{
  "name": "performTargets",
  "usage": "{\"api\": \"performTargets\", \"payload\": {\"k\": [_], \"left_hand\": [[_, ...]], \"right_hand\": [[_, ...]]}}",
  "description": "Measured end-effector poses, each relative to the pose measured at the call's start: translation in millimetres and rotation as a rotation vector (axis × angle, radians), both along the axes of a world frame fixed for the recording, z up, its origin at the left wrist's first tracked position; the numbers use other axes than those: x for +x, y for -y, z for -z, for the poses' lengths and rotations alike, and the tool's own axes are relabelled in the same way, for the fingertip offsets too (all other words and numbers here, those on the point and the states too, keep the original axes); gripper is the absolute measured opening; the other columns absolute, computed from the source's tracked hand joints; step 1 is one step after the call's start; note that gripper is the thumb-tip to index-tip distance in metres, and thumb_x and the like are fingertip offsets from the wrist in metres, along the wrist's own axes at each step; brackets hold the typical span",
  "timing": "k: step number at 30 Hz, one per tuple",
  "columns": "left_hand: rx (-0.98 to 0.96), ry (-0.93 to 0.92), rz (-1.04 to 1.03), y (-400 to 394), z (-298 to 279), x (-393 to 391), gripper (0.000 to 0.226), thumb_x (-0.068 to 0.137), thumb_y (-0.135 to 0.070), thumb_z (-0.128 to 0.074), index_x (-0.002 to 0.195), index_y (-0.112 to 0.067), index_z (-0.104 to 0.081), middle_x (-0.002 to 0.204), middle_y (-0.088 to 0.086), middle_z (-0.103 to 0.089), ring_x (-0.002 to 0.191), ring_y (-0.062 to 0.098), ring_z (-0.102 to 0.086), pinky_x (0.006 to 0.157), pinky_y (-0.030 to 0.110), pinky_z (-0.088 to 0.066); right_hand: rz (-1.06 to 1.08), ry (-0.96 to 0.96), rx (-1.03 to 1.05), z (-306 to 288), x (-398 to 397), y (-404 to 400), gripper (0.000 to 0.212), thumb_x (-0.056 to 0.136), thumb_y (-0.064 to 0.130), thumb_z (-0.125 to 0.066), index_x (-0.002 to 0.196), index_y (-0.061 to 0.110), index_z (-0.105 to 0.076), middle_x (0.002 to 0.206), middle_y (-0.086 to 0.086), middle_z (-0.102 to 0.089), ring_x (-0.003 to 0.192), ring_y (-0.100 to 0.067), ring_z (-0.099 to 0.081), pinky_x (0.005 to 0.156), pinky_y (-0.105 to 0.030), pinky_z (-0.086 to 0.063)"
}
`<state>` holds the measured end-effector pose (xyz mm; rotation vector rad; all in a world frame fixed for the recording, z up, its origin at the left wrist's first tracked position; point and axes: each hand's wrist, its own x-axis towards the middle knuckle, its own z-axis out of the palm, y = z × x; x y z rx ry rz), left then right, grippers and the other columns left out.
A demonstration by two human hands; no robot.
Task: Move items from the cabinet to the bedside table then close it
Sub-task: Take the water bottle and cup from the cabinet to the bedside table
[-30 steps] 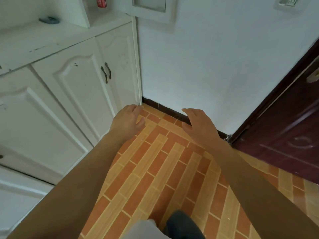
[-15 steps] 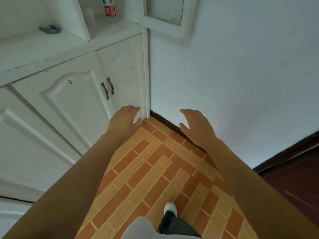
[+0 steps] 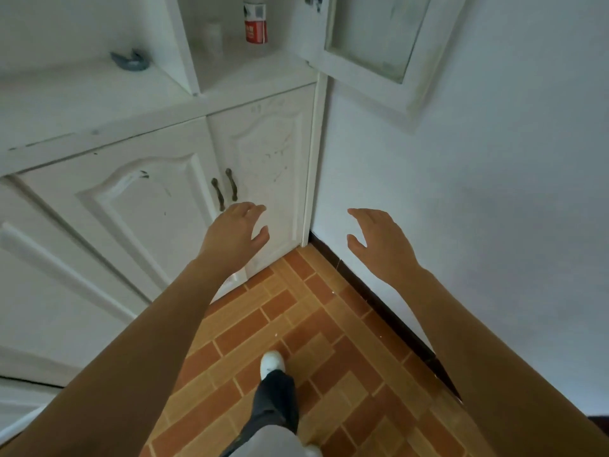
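Both hands are held out empty over the floor, pretty much in the corner where the white cabinet (image 3: 257,103) meets the wall (image 3: 478,192). The left hand (image 3: 235,234) is seen in front of the lower right door, just below the two dark handles (image 3: 225,189), fingers (image 3: 253,209) spread apart and nothing gripped. The right hand (image 3: 382,240) is held near the wall, fingers loosely apart too. Open tiled floor (image 3: 296,324) is left between the arms, with one white shoe (image 3: 272,362) planted on it. Up top, the glass door (image 3: 379,37) is swung open against the wall, and a red-and-white bottle (image 3: 255,23) is left standing in the open compartment. A small grey object (image 3: 130,61) is seen on the shelf to the left.
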<state>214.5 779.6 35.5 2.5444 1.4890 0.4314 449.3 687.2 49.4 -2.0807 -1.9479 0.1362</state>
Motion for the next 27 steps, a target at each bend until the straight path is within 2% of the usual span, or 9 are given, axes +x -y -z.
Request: {"api": "performTargets", "payload": {"k": [8, 16, 27], "left_hand": [[-0.025, 0.012, -0.001, -117, 12, 23, 0.045, 0.093, -0.03, -0.045, 0.134, -0.011, -0.043, 0.137, 0.01, -0.048, 0.127, 0.025, -0.043, 0.105, 0.039, -0.036], [0.045, 0.025, 0.048, -236, -8, 51, 0.046, 0.093, -0.03, -0.045, 0.134, -0.011, -0.043, 0.137, 0.01, -0.048, 0.127, 0.024, -0.042, 0.102, 0.036, -0.037], [0.103, 0.032, 0.004, -318, -33, 69, 0.045, 0.092, -0.028, -0.048, 0.133, -0.011, -0.044, 0.136, 0.011, -0.049, 0.125, 0.025, -0.044, 0.103, 0.035, -0.036]], "right_hand": [[-0.043, -0.003, -0.011, 2, 12, -124, 0.047, 0.094, 0.029, -0.045, 0.137, 0.012, -0.037, 0.14, -0.006, -0.045, 0.132, -0.022, -0.037, 0.109, -0.032, -0.029], [-0.038, -0.022, 0.056, -12, 28, -239, 0.047, 0.093, 0.027, -0.048, 0.136, 0.011, -0.038, 0.137, -0.007, -0.048, 0.13, -0.021, -0.04, 0.107, -0.03, -0.031], [-0.123, -0.072, 0.112, -28, 42, -343, 0.047, 0.093, 0.025, -0.047, 0.137, 0.01, -0.037, 0.137, -0.008, -0.047, 0.129, -0.023, -0.038, 0.105, -0.033, -0.034]]}}
